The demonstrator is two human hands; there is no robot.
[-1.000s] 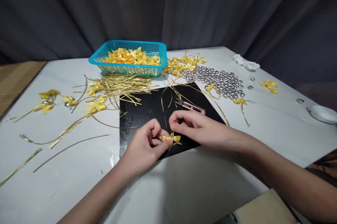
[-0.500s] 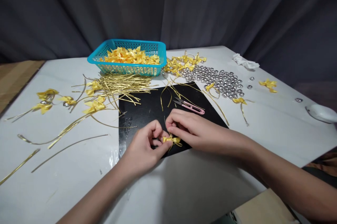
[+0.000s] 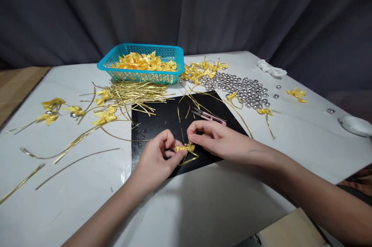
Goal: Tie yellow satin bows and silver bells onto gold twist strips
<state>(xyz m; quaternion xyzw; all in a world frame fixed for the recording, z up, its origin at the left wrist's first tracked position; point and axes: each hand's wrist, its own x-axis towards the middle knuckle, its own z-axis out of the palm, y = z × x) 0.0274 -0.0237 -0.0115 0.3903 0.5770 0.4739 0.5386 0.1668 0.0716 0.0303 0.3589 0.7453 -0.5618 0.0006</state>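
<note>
My left hand (image 3: 162, 154) pinches a yellow ribbon bow (image 3: 190, 148) between thumb and fingers, over the black mat (image 3: 157, 123). A small silver bell or bead shows at the top of the bow, too small to make out well. From the bow a loop of gold cord (image 3: 193, 158) hangs toward me. My right hand (image 3: 209, 134) is closed in a pinch just above the bow, its fingertips on a thin gold cord at the knot. Behind my right hand lie pink-handled thread snips (image 3: 207, 116), partly covered by it.
A blue basket (image 3: 139, 72) of yellow ribbon pieces stands at the back, a bundle of gold cords (image 3: 136, 93) before it. Many silver beads (image 3: 244, 88) spread right of the mat. Finished-looking bows (image 3: 49, 111) lie at left; a white dish (image 3: 356, 125) sits at far right.
Both hands have shifted slightly, the bow moving a little left and up with my left hand. The gold loop below it now hangs longer and wider. My right fingers have moved slightly right.
</note>
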